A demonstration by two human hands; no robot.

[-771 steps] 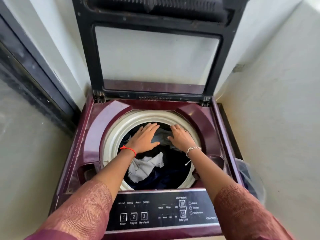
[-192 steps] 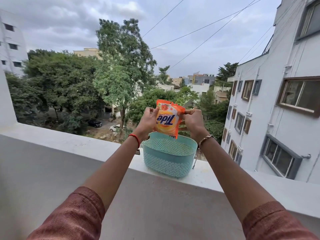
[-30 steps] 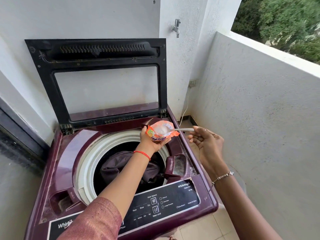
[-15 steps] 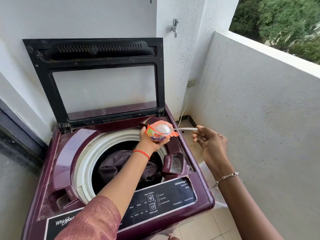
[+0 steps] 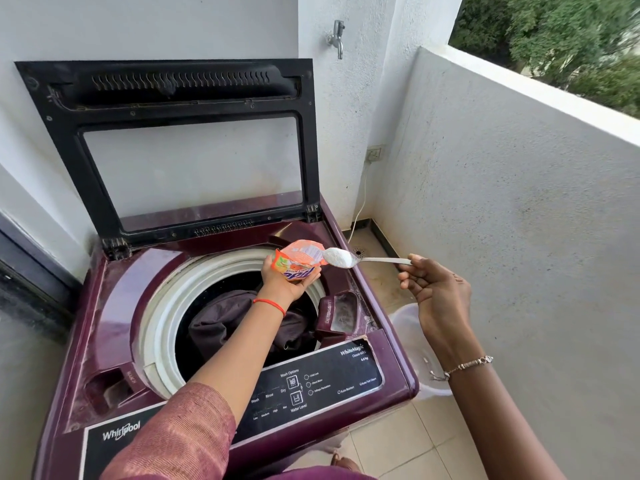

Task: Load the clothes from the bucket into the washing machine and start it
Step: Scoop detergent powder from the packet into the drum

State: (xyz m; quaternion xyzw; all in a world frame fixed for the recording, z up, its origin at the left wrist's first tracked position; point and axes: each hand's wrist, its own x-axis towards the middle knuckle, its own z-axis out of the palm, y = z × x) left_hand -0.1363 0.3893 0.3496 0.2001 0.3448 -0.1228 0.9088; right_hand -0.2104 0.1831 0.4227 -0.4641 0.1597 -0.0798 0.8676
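Note:
The maroon top-load washing machine [image 5: 114,306] stands with its black-framed lid [image 5: 180,147] raised against the wall. Dark clothes [image 5: 221,320] fill the drum. My left hand [image 5: 287,282] grips an open orange detergent pouch [image 5: 299,259] over the drum's far right rim. My right hand [image 5: 436,292] pinches the handle of a metal spoon [image 5: 367,260], whose bowl is heaped with white powder just outside the pouch mouth. The open detergent compartment [image 5: 337,315] sits below the spoon. The control panel [image 5: 322,386] runs along the front.
A translucent plastic bucket [image 5: 412,344] stands on the tiled floor right of the machine, partly behind my right forearm. The balcony wall [image 5: 519,237] closes in on the right. A tap [image 5: 336,38] and a wall socket [image 5: 374,154] with a cord are behind the machine.
The spoon has come out of the pouch with a heap of white powder and shifted slightly right. My left hand still holds the pouch over the drum.

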